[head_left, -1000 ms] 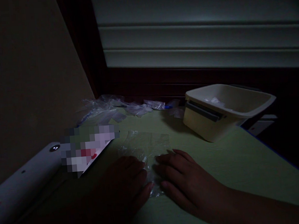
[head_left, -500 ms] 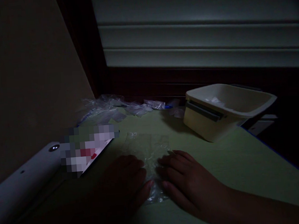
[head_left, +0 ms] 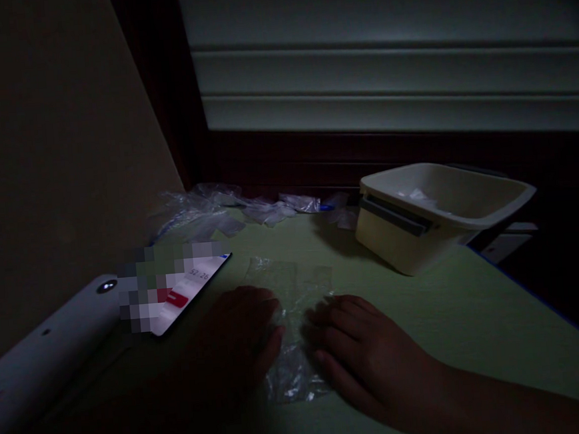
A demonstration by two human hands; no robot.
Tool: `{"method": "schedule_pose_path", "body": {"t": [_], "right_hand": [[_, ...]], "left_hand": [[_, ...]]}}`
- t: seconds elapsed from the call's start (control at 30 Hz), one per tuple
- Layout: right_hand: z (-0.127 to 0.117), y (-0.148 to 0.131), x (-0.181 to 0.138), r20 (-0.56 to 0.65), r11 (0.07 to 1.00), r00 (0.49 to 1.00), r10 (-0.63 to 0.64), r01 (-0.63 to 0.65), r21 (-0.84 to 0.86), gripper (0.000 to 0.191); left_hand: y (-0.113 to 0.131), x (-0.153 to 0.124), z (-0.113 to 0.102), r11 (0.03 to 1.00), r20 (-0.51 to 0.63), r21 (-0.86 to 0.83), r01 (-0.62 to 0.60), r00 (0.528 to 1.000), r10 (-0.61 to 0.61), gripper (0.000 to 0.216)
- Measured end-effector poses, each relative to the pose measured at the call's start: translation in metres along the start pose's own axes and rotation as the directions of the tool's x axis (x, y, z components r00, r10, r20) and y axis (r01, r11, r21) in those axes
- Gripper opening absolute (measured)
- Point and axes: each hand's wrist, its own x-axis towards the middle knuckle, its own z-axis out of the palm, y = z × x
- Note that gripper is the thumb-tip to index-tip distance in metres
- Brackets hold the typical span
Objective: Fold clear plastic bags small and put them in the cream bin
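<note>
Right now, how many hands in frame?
2: the left hand at the left side of the clear plastic, the right hand at its right side. No others show, though lower left is very dark.

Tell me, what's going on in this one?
A person has the left hand and right hand at either side of a clear plastic bag lying on a green table. A lit phone lies to the left, a cream bin beyond the right hand.

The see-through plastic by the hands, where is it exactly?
In the head view, the see-through plastic lies on the green table, low in the middle, between the left hand and right hand.
</note>
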Motion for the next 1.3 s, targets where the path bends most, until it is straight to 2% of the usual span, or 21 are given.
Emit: {"method": "schedule_pose_path", "body": {"t": [0.2,0.4,0.5,0.63,0.8,0.9,1.17,1.3], "right_hand": [[0.001,0.0,-0.001,-0.036,1.0,0.999,-0.016,0.016,-0.016,0.029],[-0.001,0.0,-0.002,-0.069,0.999,0.998,0.002,0.001,0.036,0.027],[-0.001,0.002,-0.003,-0.147,0.995,0.987,0.058,-0.045,0.087,0.023],[0.001,0.005,-0.003,-0.195,0.982,0.964,0.179,-0.162,0.101,0.03],[0.005,0.009,0.0,-0.113,0.963,0.959,0.258,-0.246,0.111,0.027],[0.007,0.01,0.0,-0.088,0.962,0.962,0.26,-0.251,0.105,0.022],[0.007,0.011,-0.002,-0.084,0.966,0.969,0.231,-0.219,0.136,0.017],[0.006,0.01,-0.001,-0.08,0.958,0.969,0.235,-0.217,0.19,0.017]], "left_hand": [[-0.005,-0.002,0.003,0.999,0.053,-0.031,-0.016,0.998,0.018,0.019],[-0.007,-0.001,0.003,0.999,0.037,-0.03,-0.015,0.999,0.017,0.031],[-0.006,0.0,0.001,0.999,0.031,-0.026,-0.03,0.999,0.031,0.033],[-0.003,-0.001,0.0,0.998,0.012,-0.04,-0.04,0.999,0.041,0.032],[-0.002,-0.002,0.002,0.989,0.085,-0.138,-0.048,0.995,0.061,0.02],[-0.002,-0.002,0.003,0.989,0.121,-0.142,-0.04,0.991,0.058,0.017],[0.0,-0.001,0.003,0.991,0.068,-0.115,-0.063,0.995,0.071,0.02],[-0.001,-0.003,0.005,0.997,0.058,-0.071,-0.027,0.998,0.032,0.02]]}}
